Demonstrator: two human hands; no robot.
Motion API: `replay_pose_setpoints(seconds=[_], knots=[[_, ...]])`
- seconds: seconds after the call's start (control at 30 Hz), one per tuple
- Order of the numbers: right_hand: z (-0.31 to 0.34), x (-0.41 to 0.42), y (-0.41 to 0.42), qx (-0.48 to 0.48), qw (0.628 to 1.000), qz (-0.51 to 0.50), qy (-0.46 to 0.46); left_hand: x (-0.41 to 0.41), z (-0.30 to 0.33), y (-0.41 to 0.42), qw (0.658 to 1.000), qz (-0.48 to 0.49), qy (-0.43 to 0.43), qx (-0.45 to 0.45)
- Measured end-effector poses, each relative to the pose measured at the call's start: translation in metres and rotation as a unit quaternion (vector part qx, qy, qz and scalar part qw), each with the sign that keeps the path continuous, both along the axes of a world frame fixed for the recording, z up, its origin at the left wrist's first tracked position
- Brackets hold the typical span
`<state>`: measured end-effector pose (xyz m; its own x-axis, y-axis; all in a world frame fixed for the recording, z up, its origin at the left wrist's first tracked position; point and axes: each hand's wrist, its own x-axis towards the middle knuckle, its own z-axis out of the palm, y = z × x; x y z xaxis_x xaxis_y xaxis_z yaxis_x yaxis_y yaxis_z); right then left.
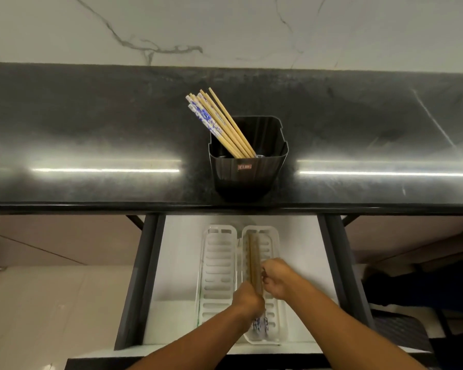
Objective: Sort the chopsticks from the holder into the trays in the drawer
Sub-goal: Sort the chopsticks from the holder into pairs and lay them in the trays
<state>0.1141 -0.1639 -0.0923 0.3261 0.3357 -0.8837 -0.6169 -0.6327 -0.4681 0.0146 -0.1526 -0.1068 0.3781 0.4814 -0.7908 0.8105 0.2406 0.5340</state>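
— Chopsticks? Bundle [255, 260] lying along the right tray [274, 311] in the open drawer [177, 276], gripped by both hands: left hand [247, 299] curled round the near end, right hand [275, 277] pinching mid-length.

— Others?

— Leaning left in the black holder [247, 169] on the dark glossy tabletop [91, 134]; some plain wood [229, 124], some blue-patterned [203, 113]. Small red label [244, 166] on the holder, unreadable. Left tray [217, 265] beside. Marbled white wall [225, 28] behind.
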Motion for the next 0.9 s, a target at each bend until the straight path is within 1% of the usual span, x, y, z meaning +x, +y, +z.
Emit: replay_pose_setpoints(seconds=[0.07, 0.1, 0.17, 0.23, 0.3, 0.37, 0.5, 0.57, 0.63, 0.67, 0.77, 0.83, 0.9], knots=[[0.013, 0.004, -0.003, 0.031, 0.999, 0.025, -0.010, -0.002, 0.010, 0.011, 0.999, -0.005, -0.027, 0.022], [0.020, 0.007, -0.006, 0.040, 0.998, 0.047, -0.031, -0.003, 0.018, 0.018, 0.998, 0.005, -0.052, 0.021], [0.039, 0.013, -0.008, 0.059, 0.989, 0.087, -0.105, -0.006, 0.038, 0.038, 0.993, 0.044, -0.103, 0.026], [0.066, 0.020, -0.004, 0.102, 0.968, 0.125, -0.193, -0.009, 0.059, 0.063, 0.985, 0.085, -0.133, 0.071], [0.101, 0.026, 0.008, 0.152, 0.935, 0.151, -0.283, -0.011, 0.080, 0.088, 0.972, 0.125, -0.161, 0.113], [0.136, 0.030, 0.028, 0.206, 0.892, 0.165, -0.366, -0.011, 0.100, 0.113, 0.956, 0.162, -0.195, 0.148], [0.190, 0.037, 0.080, 0.290, 0.789, 0.161, -0.518, -0.007, 0.143, 0.153, 0.906, 0.248, -0.273, 0.207], [0.204, 0.045, 0.108, 0.282, 0.759, 0.158, -0.565, -0.003, 0.160, 0.166, 0.884, 0.281, -0.295, 0.229], [0.210, 0.056, 0.134, 0.242, 0.748, 0.182, -0.591, 0.002, 0.174, 0.174, 0.869, 0.304, -0.305, 0.243], [0.210, 0.061, 0.145, 0.212, 0.744, 0.215, -0.596, 0.005, 0.179, 0.177, 0.865, 0.310, -0.308, 0.245], [0.201, 0.073, 0.170, 0.103, 0.733, 0.339, -0.581, 0.011, 0.187, 0.182, 0.863, 0.317, -0.310, 0.241], [0.192, 0.076, 0.180, 0.062, 0.738, 0.382, -0.552, 0.014, 0.190, 0.184, 0.863, 0.323, -0.309, 0.237], [0.184, 0.078, 0.187, 0.047, 0.739, 0.402, -0.539, 0.017, 0.191, 0.185, 0.861, 0.329, -0.308, 0.235]])
